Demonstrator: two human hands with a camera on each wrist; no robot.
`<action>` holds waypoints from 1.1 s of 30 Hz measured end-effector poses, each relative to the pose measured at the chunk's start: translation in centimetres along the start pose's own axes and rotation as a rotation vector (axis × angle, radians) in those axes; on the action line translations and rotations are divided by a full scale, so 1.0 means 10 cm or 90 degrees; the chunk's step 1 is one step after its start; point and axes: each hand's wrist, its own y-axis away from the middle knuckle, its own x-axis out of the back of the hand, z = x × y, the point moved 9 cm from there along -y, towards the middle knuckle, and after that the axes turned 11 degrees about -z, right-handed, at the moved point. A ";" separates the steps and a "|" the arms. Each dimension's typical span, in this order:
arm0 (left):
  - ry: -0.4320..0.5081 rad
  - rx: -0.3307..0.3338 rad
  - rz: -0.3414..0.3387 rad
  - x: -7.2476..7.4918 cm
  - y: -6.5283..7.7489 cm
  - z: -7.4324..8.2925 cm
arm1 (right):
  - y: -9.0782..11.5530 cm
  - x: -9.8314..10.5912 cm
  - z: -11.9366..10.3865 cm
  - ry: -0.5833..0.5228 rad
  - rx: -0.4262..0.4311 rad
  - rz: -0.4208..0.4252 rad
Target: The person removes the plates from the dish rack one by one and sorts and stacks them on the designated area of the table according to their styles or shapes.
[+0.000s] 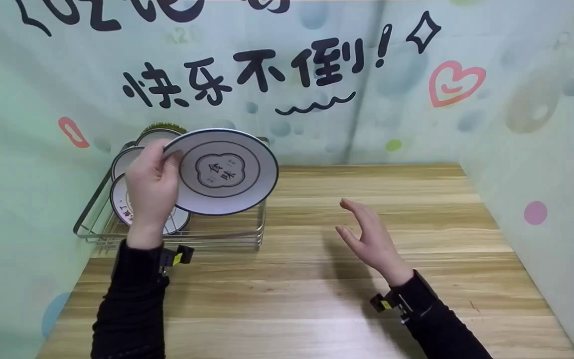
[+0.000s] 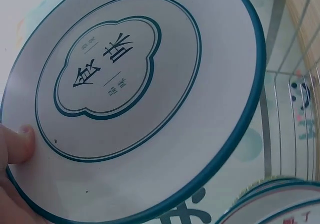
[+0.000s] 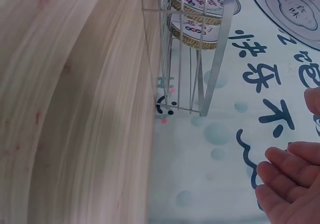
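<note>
In the head view my left hand (image 1: 152,187) grips a white plate (image 1: 222,172) by its left rim, the thumb lying on its face. The plate has a dark blue rim and dark characters inside a scalloped outline. It is held tilted above a wire dish rack (image 1: 227,235), its face toward the camera. The left wrist view shows the thumb (image 2: 19,145) pressing near the edge of this plate (image 2: 220,83). My right hand (image 1: 372,244) hovers over the table to the right, holding nothing, its fingers extended and thumb apart.
Several smaller round plates (image 1: 121,207) stand in the rack's left part, partly hidden behind my left hand. A yellow-green fringed edge (image 1: 163,126) shows at the back. The wooden table (image 1: 317,299) is bounded by printed cloth walls (image 1: 526,149) behind and at both sides.
</note>
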 end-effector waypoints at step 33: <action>0.116 0.045 -0.072 -0.60 0.26 0.46 | -0.16 0.18 -0.67 -0.179 0.125 0.062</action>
